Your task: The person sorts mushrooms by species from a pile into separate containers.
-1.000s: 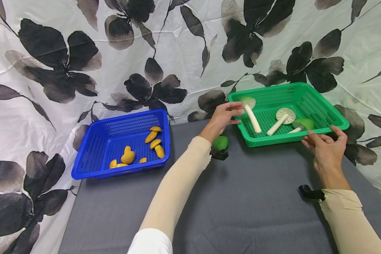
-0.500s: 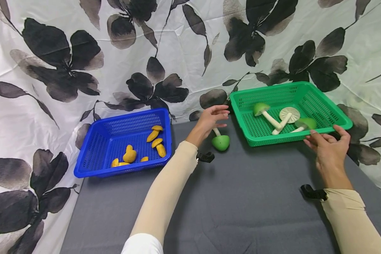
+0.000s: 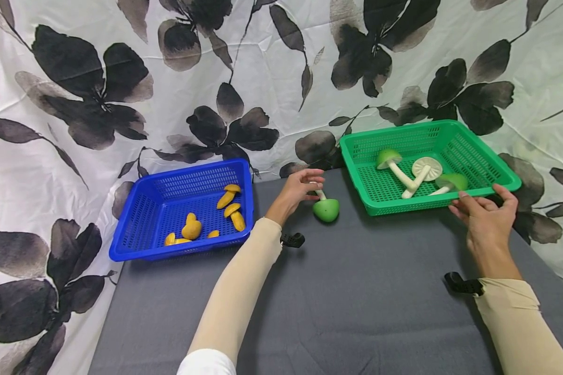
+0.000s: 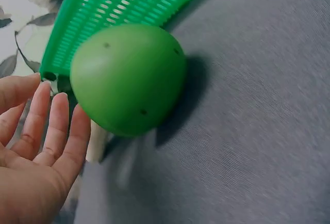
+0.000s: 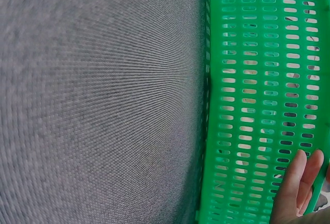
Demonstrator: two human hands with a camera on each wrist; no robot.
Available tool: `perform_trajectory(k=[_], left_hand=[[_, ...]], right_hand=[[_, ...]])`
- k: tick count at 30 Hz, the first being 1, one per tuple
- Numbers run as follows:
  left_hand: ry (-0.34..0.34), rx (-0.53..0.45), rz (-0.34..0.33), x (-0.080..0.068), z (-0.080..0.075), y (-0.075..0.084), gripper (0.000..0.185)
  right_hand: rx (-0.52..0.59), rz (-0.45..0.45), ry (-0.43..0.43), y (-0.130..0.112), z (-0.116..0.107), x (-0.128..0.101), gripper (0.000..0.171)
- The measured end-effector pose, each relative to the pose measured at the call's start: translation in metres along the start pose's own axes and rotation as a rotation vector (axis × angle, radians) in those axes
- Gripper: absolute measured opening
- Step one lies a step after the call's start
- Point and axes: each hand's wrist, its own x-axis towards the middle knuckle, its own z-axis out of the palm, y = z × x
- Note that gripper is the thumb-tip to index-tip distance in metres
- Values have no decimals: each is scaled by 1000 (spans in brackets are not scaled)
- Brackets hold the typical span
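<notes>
Fingers (image 4: 56, 131) beside green mushroom (image 4: 128, 78) (uncurled)

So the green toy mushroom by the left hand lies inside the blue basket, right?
Not quite. The head view shows the green toy mushroom lying on the grey table, between the blue basket and the green basket. The left hand is right beside its stem.

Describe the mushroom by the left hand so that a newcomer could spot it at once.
Start at the green basket on the grey table. Just outside its left wall lies a green-capped mushroom, cap down, beside the left hand. Unlike the three basket mushrooms, it lies on the cloth.
</notes>
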Motion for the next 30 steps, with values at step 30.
perform_trajectory(k=[30], left_hand=[[-96,626,153,-23,-8,-19,50]], right_hand=[[14,-1,-10,-1,1,-1,89]])
